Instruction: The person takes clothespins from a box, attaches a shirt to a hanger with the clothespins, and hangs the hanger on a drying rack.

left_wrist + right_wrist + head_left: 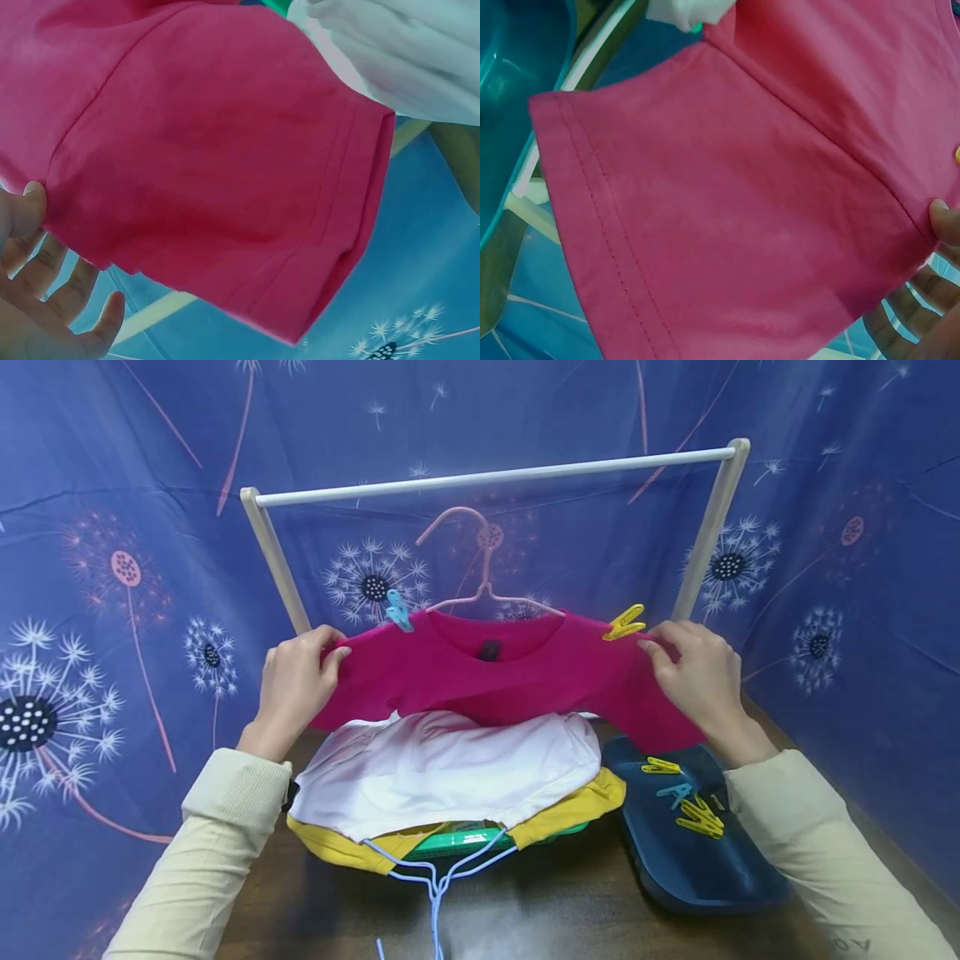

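A magenta short-sleeved T-shirt (pixel 480 672) hangs spread on a pink hanger (pixel 486 589), held up before the rack. My left hand (pixel 300 672) pinches its left shoulder between thumb and fingers, near the sleeve seam. At the opposite shoulder my right hand (pixel 693 672) pinches the cloth the same way. A blue clothespin (pixel 399 611) is clipped on the left shoulder, a yellow clothespin (pixel 624 622) on the right one. In the left wrist view one sleeve (pixel 225 150) droops beside the hand; the right wrist view has the other sleeve (pixel 675 202).
Behind the shirt stands a rack with a white rail (pixel 495 477). Below lie white clothing (pixel 457 768) and yellow clothing (pixel 337 847) with a blue hanger (pixel 437 889), over a green basket (pixel 465 840). At right, a dark tray (pixel 675 877) contains several clothespins (pixel 701 818).
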Available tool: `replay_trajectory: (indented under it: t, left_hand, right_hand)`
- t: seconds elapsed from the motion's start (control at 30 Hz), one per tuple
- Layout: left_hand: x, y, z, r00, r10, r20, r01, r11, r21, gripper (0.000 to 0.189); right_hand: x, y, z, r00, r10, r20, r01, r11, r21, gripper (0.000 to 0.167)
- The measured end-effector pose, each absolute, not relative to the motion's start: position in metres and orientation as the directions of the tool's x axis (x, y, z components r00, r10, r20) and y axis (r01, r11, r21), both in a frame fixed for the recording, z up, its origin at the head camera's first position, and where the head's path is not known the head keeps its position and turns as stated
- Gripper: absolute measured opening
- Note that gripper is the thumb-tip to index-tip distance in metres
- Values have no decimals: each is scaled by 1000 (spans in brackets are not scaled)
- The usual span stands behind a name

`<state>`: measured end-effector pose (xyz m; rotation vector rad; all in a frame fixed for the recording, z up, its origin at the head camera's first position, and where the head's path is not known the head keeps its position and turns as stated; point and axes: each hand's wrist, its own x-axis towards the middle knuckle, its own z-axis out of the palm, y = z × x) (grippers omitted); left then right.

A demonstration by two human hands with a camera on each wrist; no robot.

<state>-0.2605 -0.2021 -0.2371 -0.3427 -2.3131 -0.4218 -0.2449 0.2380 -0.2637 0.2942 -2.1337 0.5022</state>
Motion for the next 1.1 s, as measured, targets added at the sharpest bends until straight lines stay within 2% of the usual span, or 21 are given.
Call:
replay_trajectory:
  t: [0.4,1.1]
  left_hand:
    - [-280,-185,-216,-675,93,732,364,905,220,19]
    - [-315,-158,-190,-672,-4,741,349,880,322,23]
  right_hand:
    - [-252,250,-246,-630,51,775,-320,892,-319,24]
    - [-254,265,-230,-638,113,762,-262,899,-352,28]
